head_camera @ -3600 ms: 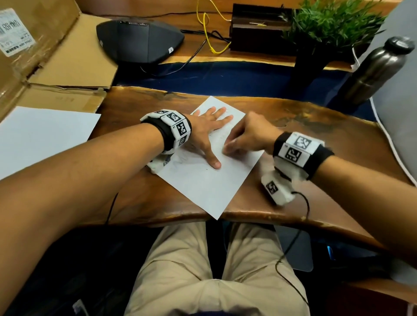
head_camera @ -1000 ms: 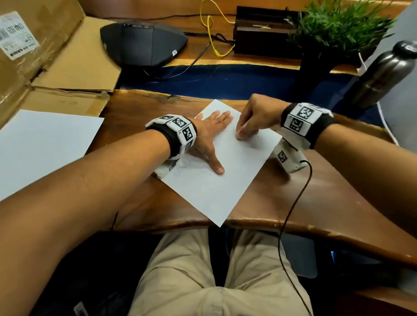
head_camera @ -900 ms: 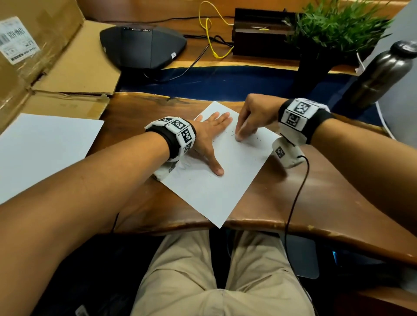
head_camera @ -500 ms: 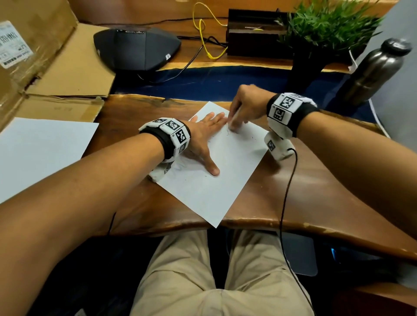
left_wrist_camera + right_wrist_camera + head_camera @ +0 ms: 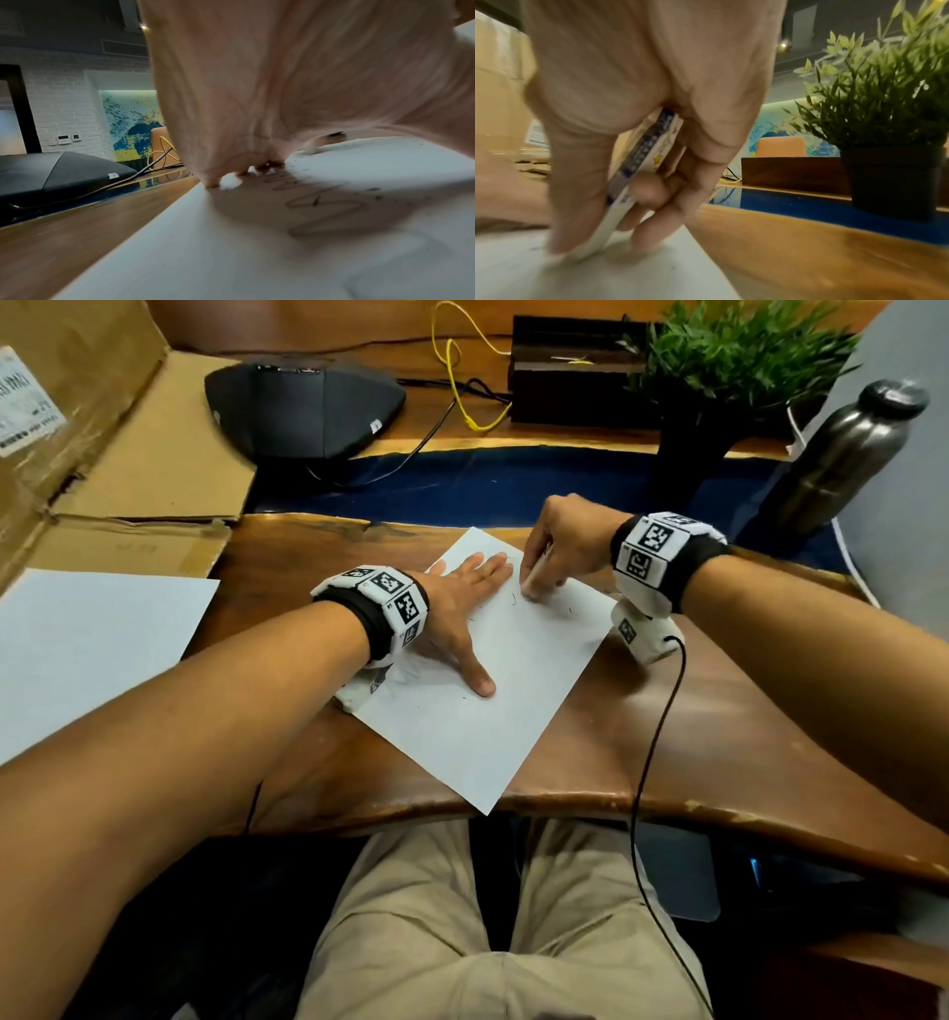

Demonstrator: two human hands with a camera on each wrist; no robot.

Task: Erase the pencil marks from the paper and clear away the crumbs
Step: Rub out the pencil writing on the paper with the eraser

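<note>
Paper (image 5: 477,711) lies slanted on wooden desk (image 5: 667,737), near corner reaching front edge. Left hand (image 5: 452,608) flat on paper, fingers straight, thumb spread, pinning sheet. Right hand (image 5: 560,546) pinches white eraser (image 5: 639,178) in blue-printed sleeve, tip pressed on paper near far corner, just beside left fingertips. Pencil marks (image 5: 316,201) visible under left palm. Dark crumbs (image 5: 567,610) scattered near eraser.

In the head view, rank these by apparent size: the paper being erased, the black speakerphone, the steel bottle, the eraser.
1. paper
2. speakerphone, farther away, so unsure against the paper
3. bottle
4. eraser, mostly hidden in the right hand
</note>
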